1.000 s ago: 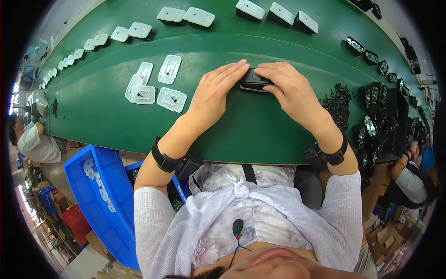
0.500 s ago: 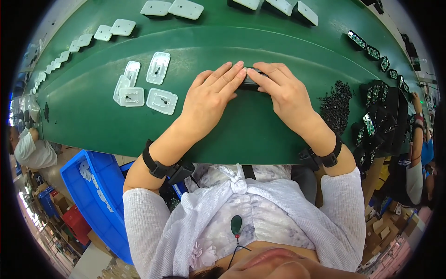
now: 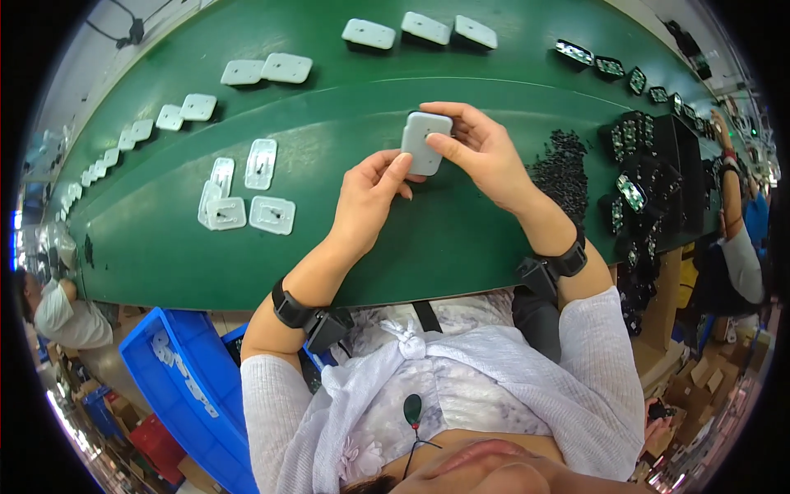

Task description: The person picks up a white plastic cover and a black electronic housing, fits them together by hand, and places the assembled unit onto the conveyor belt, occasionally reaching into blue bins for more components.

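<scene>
A light grey rectangular plastic case (image 3: 421, 150) with a dark edge is held above the green table between my two hands. My left hand (image 3: 372, 183) pinches its lower left corner, thumb on the pale face. My right hand (image 3: 481, 150) grips it from the upper right, thumb pressed on the face and fingers behind its far end. To the left lie several loose whitish covers (image 3: 272, 215), inner sides up, with small black parts on some. Right of my right hand spreads a heap of small black parts (image 3: 561, 177).
Dark housings with green circuit boards (image 3: 631, 191) are piled at the right, with more in a row (image 3: 609, 67) behind. Closed pale cases (image 3: 368, 34) line the far table. A blue bin (image 3: 191, 362) stands below the table's left edge. Another person's arm (image 3: 731, 189) shows at far right.
The dark piece under my hands has come up off the table and now shows its pale face. My hands have turned and grip its sides. The view has shifted.
</scene>
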The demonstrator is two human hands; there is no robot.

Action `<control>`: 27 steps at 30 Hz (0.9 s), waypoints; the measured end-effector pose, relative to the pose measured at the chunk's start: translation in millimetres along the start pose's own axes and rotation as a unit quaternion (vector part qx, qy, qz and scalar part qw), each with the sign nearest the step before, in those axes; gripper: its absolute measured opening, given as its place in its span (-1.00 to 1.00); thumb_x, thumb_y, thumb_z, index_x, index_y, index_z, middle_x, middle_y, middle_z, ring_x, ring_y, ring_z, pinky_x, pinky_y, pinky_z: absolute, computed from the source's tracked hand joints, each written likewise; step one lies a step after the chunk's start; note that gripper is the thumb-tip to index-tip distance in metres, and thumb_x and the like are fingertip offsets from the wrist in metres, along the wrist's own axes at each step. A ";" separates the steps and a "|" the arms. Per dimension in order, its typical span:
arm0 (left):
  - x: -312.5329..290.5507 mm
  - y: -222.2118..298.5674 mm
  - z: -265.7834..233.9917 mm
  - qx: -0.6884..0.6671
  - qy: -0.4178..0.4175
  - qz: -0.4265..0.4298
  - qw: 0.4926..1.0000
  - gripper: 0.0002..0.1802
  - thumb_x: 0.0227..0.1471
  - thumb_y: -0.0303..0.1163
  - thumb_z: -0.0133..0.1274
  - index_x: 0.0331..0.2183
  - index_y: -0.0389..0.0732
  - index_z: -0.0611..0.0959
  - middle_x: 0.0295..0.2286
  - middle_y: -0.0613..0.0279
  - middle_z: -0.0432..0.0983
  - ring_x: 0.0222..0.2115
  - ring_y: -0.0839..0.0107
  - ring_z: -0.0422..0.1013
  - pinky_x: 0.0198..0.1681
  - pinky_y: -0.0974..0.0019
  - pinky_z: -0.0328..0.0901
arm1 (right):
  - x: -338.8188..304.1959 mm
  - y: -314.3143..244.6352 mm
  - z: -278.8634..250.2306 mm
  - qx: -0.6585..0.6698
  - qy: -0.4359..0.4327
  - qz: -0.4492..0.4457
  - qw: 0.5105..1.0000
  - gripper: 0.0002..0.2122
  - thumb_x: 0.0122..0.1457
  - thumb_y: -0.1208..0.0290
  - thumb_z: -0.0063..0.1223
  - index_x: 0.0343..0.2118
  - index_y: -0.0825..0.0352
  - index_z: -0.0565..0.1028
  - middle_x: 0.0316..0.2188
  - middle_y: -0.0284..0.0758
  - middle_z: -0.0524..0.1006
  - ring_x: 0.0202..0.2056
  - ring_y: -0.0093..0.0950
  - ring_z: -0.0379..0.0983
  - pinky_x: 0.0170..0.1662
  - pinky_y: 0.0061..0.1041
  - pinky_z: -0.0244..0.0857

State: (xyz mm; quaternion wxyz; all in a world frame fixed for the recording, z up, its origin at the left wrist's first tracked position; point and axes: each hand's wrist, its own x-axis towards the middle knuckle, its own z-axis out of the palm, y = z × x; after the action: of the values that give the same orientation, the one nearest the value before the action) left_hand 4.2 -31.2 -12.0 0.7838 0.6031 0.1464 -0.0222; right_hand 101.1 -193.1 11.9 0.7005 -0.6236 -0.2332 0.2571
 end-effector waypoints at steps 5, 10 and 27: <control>0.8 -8.6 5.4 0.056 -0.025 0.049 0.997 -0.64 0.22 -0.26 -0.05 -0.12 -0.38 0.53 -0.29 0.15 0.57 -0.38 0.55 0.42 -0.32 0.50 0.33 | 10.3 -18.9 -17.6 -0.141 -0.006 -0.065 0.988 -0.60 0.13 0.45 0.14 0.04 0.38 0.39 -0.13 -0.31 0.49 -0.11 -0.53 0.41 0.01 -0.52 0.28; -9.1 -5.3 2.3 0.054 -0.047 0.061 0.996 -0.69 0.25 -0.38 -0.13 -0.08 -0.38 0.50 -0.17 0.07 0.52 -0.24 0.49 0.45 -0.26 0.48 0.34 | 57.6 -38.4 -102.3 -0.392 0.067 -0.135 0.907 -0.62 0.08 0.51 0.14 -0.02 0.39 0.36 -0.10 -0.27 0.50 -0.13 -0.46 0.43 0.01 -0.48 0.29; -77.2 11.2 -76.3 0.690 0.309 0.224 0.615 -0.51 -0.12 -0.25 0.26 -0.10 -0.16 0.57 -0.33 0.08 0.39 -0.32 0.11 0.34 -0.26 0.15 0.28 | 169.0 -32.8 -248.3 -0.418 -0.124 0.059 0.898 -0.71 0.17 0.37 0.06 -0.03 0.24 0.51 -0.16 -0.43 0.52 -0.12 -0.56 0.37 0.03 -0.55 0.20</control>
State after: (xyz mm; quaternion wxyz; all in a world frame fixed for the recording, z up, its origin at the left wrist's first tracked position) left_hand -82.7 33.5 0.7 0.0261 0.9515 0.1815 0.2471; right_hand 392.4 -273.1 17.3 0.3248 -0.8345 -0.3671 0.2517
